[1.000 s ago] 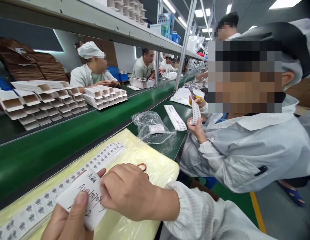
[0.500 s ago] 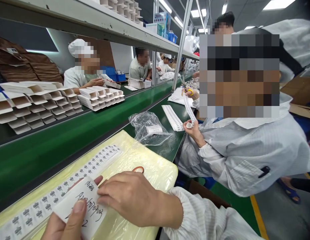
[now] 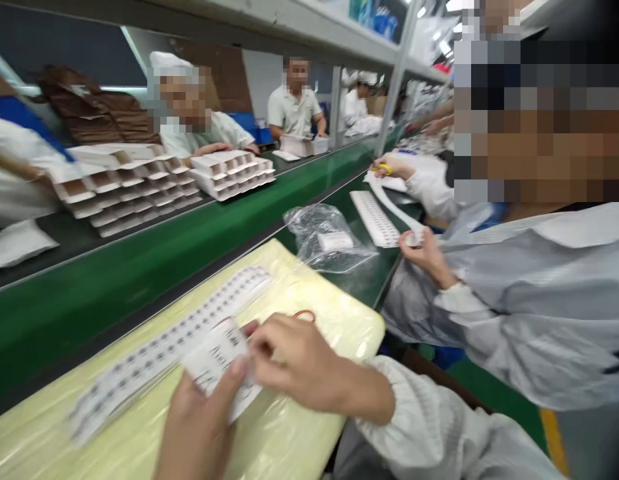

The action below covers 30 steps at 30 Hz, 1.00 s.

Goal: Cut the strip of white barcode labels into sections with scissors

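A folded or rolled white paper (image 3: pixel 215 357) with black handwriting is gripped in my left hand (image 3: pixel 202 407), its thumb pressed on the front. My right hand (image 3: pixel 302 367) is pinched closed at the paper's right edge; blur hides exactly how its fingertips meet it. Under and behind both hands lies a pale yellow, plastic-wrapped pad (image 3: pixel 334 320). On the pad, a long white strip of printed labels (image 3: pixel 164 340) runs diagonally. A red-orange loop (image 3: pixel 305 314) shows just behind my right hand.
A clear plastic bag (image 3: pixel 314 223) with a white roll in it lies past the pad. To the right, a co-worker's hand (image 3: pixel 432 257) holds a label strip. Open white boxes (image 3: pixel 139 180) are stacked across the green bench edge (image 3: pixel 139 260). A shelf (image 3: pixel 289 33) runs overhead.
The view has swung left, so everything sits further right. My hands still hold the paper, with my right fingers now curled tighter at its edge. The co-worker's scissors hand has lowered.
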Available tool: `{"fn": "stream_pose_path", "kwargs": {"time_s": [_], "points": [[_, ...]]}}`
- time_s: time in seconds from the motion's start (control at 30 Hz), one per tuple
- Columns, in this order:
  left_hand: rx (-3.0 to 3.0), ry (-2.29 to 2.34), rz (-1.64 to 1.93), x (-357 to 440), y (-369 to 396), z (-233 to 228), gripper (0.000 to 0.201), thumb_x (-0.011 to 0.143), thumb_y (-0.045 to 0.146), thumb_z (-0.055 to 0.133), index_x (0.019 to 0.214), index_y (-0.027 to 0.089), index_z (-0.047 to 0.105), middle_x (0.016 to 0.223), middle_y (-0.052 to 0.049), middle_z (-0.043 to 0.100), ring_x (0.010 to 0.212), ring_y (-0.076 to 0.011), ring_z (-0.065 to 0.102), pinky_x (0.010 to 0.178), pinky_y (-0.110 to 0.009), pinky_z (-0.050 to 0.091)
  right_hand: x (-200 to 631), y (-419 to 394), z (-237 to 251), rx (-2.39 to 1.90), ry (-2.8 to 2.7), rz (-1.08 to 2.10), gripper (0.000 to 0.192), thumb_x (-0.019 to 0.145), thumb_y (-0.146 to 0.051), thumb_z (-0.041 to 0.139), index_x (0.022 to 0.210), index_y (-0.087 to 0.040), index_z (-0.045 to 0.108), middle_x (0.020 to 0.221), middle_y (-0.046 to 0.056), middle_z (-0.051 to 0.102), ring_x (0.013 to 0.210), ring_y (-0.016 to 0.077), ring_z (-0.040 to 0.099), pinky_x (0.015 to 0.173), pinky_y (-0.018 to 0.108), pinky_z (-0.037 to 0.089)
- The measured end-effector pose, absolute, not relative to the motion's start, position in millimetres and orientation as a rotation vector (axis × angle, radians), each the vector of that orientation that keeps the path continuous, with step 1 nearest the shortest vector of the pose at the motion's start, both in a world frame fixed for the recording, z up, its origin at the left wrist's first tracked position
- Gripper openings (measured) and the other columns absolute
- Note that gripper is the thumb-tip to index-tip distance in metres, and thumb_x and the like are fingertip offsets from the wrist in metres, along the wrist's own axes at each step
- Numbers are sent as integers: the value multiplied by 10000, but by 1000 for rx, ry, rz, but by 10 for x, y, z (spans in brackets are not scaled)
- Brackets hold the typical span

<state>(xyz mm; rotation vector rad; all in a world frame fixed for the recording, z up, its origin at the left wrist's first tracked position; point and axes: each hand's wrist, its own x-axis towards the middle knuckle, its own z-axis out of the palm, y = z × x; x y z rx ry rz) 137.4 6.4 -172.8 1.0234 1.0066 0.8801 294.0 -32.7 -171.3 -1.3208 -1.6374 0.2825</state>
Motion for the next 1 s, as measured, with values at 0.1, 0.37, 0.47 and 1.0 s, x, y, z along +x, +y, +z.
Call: {"fn": "stream_pose_path", "kwargs": {"time_s": [0.1,0.37,0.47,1.0], "points": [[901,898,822,1465,22,-1631,722,672,472,894,1293,196,648,1162,-121,730,1050,-299,700,910,-392,582,2983,-381,-1643,-1255,-1322,744,70,871,-210,586,802,-200,585,849,15,658,848,150,650,689,231,484],[845,872,890,1471,102,-1608,863,636,384,938,1395,319,531,1018,-7,684,805,-127,656,674,-199,518,2997,-347,-1668,-1025,-1013,1211,179,840,-347,671,832,-182,602,781,-9,599,729,124,573,717,264,501],[884,845,859,1464,94,-1606,934,704,419,893,1495,409,398,1059,-10,680,817,-142,668,714,-243,534,3017,-352,-1654,-1014,-1006,1238,201,828,-367,687,816,-189,595,772,-14,602,724,124,588,719,268,514],[965,846,928,1509,32,-1612,736,775,490,816,1365,385,389,985,13,657,894,-202,683,794,-335,551,2991,-452,-1713,-1334,-1214,754,375,737,-279,848,1083,-231,714,1030,25,716,835,160,668,751,292,511]]}}
